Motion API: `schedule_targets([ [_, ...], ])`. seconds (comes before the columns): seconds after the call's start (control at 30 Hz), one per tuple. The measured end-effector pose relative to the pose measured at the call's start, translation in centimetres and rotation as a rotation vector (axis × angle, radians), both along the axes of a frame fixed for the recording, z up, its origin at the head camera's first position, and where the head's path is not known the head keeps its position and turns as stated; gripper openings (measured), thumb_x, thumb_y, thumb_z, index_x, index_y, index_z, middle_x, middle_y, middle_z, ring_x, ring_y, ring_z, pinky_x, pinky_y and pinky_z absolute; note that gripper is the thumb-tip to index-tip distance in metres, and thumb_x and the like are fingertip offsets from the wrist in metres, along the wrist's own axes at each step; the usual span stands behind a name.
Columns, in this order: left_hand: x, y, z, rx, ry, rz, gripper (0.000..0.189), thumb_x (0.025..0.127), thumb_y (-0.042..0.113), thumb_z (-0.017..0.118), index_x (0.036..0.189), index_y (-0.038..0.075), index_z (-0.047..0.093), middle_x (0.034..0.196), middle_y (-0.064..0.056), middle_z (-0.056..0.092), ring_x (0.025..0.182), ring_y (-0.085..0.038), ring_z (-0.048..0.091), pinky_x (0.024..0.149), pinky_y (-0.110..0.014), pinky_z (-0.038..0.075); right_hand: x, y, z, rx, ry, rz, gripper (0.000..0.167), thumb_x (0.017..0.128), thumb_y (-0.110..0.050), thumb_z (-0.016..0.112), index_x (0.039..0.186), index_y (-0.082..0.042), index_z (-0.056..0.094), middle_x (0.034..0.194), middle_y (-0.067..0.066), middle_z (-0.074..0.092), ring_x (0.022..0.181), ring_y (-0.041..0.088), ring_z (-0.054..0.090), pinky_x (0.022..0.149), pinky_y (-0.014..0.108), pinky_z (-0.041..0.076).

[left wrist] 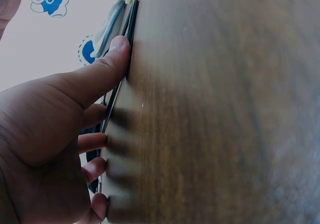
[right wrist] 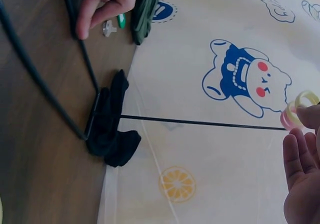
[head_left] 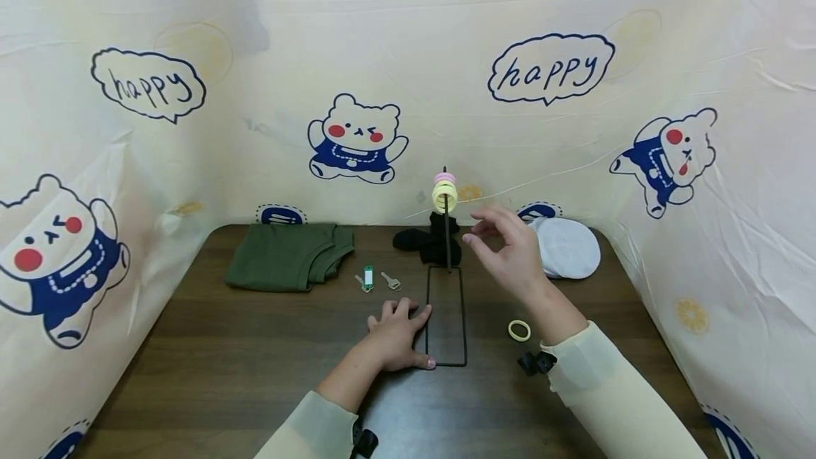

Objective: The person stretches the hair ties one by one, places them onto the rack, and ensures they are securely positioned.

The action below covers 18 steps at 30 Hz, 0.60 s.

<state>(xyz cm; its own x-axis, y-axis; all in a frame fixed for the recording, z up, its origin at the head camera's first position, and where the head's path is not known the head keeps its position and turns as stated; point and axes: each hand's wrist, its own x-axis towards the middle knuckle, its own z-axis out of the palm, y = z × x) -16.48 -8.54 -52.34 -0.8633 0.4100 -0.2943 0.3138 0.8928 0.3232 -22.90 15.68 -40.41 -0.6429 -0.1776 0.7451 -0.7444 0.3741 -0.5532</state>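
A black wire stand has a flat rectangular base point(head_left: 465, 317) on the table and an upright rod point(head_left: 448, 246). Near the top of the stand hang yellow rings point(head_left: 444, 196) and pink rings point(head_left: 445, 178). My left hand point(head_left: 397, 335) rests with spread fingers along the base's left side, its thumb point(left wrist: 112, 59) on the wire at the near corner. To the right of the rod, my right hand point(head_left: 510, 250) is raised with loosely bent fingers and nothing in it. In the right wrist view its thumb point(right wrist: 310, 116) overlaps a yellow ring.
A single yellow ring point(head_left: 519, 331) lies on the table near the right wrist. Black socks point(head_left: 421, 241) lie behind the stand. Further left are a key with a green tag point(head_left: 368, 278), another key point(head_left: 392, 281) and folded green cloth point(head_left: 280, 257). White cloth point(head_left: 570, 248) lies at the back right.
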Motion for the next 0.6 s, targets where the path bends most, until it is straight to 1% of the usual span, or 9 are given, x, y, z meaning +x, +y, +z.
schedule_targets([
  [0.1, 0.0, 0.0, 0.0, -0.001, 0.004, -0.003, 0.105, 0.079, 0.07, 0.078, 0.165, 0.031, 0.031, 0.163, -0.005, 0.028, 0.143, -0.041, 0.026, 0.091, -0.058, 0.034, 0.4, 0.7, -0.4, 0.037, -0.011, -0.011, 0.037, 0.083, 0.003, 0.085, 0.117, -0.005, 0.074, 0.104, 0.005, 0.071, 0.089, 0.021, 0.071, 0.078, 0.032, 0.058],
  [0.3, 0.0, 0.0, 0.0, 0.0, 0.0, -0.003, 0.105, 0.079, 0.069, 0.078, 0.165, 0.03, 0.031, 0.163, -0.005, 0.028, 0.143, -0.04, 0.026, 0.09, -0.057, 0.034, 1.3, 1.9, -1.3, 0.065, -0.022, -0.005, 0.036, 0.083, 0.001, 0.085, 0.117, -0.007, 0.074, 0.106, 0.005, 0.072, 0.091, 0.021, 0.07, 0.08, 0.026, 0.056],
  [0.53, 0.1, 0.1, 0.0, 0.0, 0.006, -0.003, 0.105, 0.079, 0.069, 0.078, 0.165, 0.03, 0.03, 0.163, -0.005, 0.028, 0.143, -0.04, 0.026, 0.089, -0.057, 0.034, 2.4, 3.4, -2.6, 0.107, -0.055, -0.018, 0.038, 0.081, 0.002, 0.087, 0.116, -0.008, 0.074, 0.107, 0.002, 0.072, 0.092, 0.018, 0.068, 0.079, 0.029, 0.055],
  [0.6, 0.2, 0.0, 0.0, 0.0, 0.008, -0.002, 0.105, 0.079, 0.069, 0.078, 0.165, 0.03, 0.031, 0.163, -0.005, 0.028, 0.143, -0.04, 0.026, 0.088, -0.056, 0.034, 2.6, 3.8, -3.0, 0.121, -0.062, -0.017, 0.038, 0.081, 0.002, 0.087, 0.115, -0.007, 0.074, 0.106, 0.002, 0.072, 0.092, 0.019, 0.067, 0.079, 0.028, 0.055],
])
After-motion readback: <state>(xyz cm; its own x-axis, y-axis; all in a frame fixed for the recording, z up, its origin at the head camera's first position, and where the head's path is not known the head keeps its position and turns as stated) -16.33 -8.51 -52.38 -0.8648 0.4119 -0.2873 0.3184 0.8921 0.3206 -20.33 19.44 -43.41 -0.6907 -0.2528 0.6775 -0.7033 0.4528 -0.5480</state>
